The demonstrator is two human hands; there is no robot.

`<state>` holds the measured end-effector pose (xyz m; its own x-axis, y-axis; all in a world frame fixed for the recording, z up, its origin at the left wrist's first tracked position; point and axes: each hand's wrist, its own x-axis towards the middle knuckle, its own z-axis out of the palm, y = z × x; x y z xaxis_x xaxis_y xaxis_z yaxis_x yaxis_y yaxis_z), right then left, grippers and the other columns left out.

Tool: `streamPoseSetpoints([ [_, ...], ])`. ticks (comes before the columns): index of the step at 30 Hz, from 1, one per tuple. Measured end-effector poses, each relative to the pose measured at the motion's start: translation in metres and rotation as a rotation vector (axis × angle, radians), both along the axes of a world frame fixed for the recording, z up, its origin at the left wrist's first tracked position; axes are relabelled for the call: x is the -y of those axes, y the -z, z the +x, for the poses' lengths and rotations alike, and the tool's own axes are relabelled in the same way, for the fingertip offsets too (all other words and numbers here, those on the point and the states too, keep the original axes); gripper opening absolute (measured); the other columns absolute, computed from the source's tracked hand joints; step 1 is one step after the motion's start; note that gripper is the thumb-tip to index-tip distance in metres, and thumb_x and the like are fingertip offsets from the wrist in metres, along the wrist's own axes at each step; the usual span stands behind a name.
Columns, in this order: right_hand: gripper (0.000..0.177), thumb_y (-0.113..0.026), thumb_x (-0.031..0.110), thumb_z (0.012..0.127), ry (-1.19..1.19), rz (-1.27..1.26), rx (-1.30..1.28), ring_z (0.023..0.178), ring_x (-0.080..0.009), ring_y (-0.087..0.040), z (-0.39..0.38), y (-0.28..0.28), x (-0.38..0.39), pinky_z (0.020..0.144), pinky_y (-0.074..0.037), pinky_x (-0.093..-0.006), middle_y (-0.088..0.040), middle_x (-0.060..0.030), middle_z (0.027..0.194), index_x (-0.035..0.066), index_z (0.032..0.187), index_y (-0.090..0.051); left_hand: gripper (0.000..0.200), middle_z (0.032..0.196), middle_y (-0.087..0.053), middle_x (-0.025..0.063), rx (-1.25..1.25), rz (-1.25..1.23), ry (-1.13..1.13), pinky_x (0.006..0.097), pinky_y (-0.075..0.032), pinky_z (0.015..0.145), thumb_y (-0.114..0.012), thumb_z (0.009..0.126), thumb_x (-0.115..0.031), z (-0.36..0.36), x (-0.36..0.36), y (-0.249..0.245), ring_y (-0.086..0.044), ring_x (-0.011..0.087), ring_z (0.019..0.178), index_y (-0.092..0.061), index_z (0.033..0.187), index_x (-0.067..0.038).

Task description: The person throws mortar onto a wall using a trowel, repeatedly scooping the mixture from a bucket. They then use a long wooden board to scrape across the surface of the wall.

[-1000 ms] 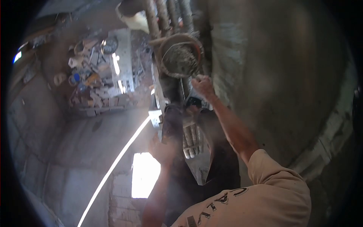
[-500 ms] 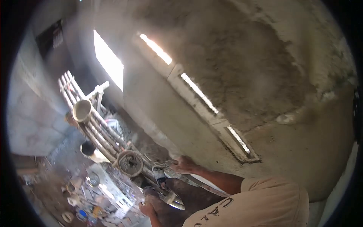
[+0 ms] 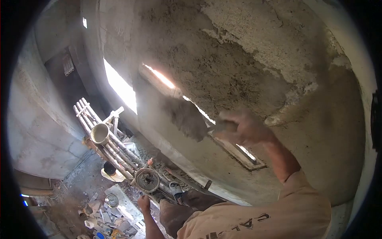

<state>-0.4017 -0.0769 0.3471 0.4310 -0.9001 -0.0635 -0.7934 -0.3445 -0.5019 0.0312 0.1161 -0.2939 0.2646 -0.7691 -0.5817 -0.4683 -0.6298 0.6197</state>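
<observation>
1. Nearest, the right hand [image 3: 243, 128] is raised at the end of a stretched arm, fingers closed round the handle of a trowel [image 3: 209, 129]; the hand is blurred, but the grip looks firm
2. The blade carries a dark load of mortar [image 3: 185, 118], held out to the left of that hand and close against the wall [image 3: 318, 131], just below the rough wet patch of plaster [image 3: 223, 67]
3. As I judge it, the step in hand is laying a fresh load onto the wall; the next move calls for pressing the blade flat beside the patch's lower edge and sweeping firmly, so the load sticks rather than drops
4. Lower down, the left hand [image 3: 144, 202] is well apart from the trowel and just beside a round pan [image 3: 147, 180] of mortar; whether its fingers are open or gripping anything I cannot tell
5. The pan sits on a platform of poles [image 3: 115, 148], with a paler bucket [image 3: 99, 133] farther along it
6. Farthest, another person [image 3: 110, 171] is on the ground below, near scattered rubble [image 3: 99, 217]
</observation>
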Motion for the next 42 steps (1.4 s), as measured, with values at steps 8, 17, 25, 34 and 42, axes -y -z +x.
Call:
streamPoseSetpoints([
  [8, 0.025, -0.075, 0.029, 0.093, 0.472, 0.06, 0.527, 0.057, -0.0116, -0.061, -0.031, -0.078, 0.1, 0.048, -0.051, -0.0301, -0.065, -0.0039, 0.075, 0.006, 0.096, -0.068, 0.03, 0.1, -0.074, 0.0155, -0.471, -0.201, -0.36, 0.037, -0.054, 0.074, -0.064, 0.089, -0.02, 0.018, 0.038, -0.045, -0.069, 0.0195, 0.085, -0.073, 0.1, 0.006],
  [17, 0.035, -0.077, 0.034, 0.087, 1.174, 0.056, 0.608, 0.065, -0.0116, -0.063, -0.077, -0.031, -0.076, 0.054, -0.055, -0.0296, -0.066, -0.0002, 0.088, 0.008, 0.111, -0.071, 0.039, 0.105, -0.076, 0.0198, 0.435, 0.42, 0.666, 0.052, -0.058, 0.088, -0.05, 0.093, -0.031, 0.068, -0.245, 0.01, -0.074, 0.0413, 0.098, -0.079, 0.092, -0.005],
  [25, 0.038, -0.067, 0.032, 0.091, 0.234, 0.656, -0.136, 0.092, -0.0414, -0.071, 0.033, 0.414, -0.092, 0.081, -0.054, -0.051, -0.072, -0.0248, 0.093, -0.002, 0.109, -0.067, 0.04, 0.12, -0.07, 0.0277, -0.031, 0.275, -0.119, 0.0508, -0.052, 0.096, -0.062, 0.095, -0.031, -0.01, -0.188, 0.017, -0.066, 0.0454, 0.112, -0.07, 0.117, 0.001],
  [34, 0.038, -0.054, 0.032, 0.094, 0.187, 0.829, -0.511, 0.117, -0.0442, -0.064, 0.175, 0.803, -0.122, 0.097, -0.053, -0.0551, -0.067, -0.0256, 0.121, 0.004, 0.112, -0.071, 0.064, 0.134, -0.061, 0.0263, 0.35, 0.504, -0.187, 0.0523, -0.044, 0.11, -0.06, 0.097, -0.046, -0.109, -0.117, 0.02, -0.055, 0.0442, 0.129, -0.057, 0.139, 0.003],
  [42, 0.03, -0.058, 0.034, 0.094, -0.374, 0.372, -0.362, 0.092, -0.0406, -0.07, 0.266, 1.02, -0.106, 0.08, -0.058, -0.0505, -0.07, -0.0181, 0.093, 0.01, 0.094, -0.077, 0.054, 0.127, -0.064, 0.0243, 0.47, 0.458, -0.339, 0.0494, -0.05, 0.102, -0.069, 0.093, -0.037, -0.117, -0.12, 0.049, -0.06, 0.0407, 0.119, -0.062, 0.129, 0.002],
])
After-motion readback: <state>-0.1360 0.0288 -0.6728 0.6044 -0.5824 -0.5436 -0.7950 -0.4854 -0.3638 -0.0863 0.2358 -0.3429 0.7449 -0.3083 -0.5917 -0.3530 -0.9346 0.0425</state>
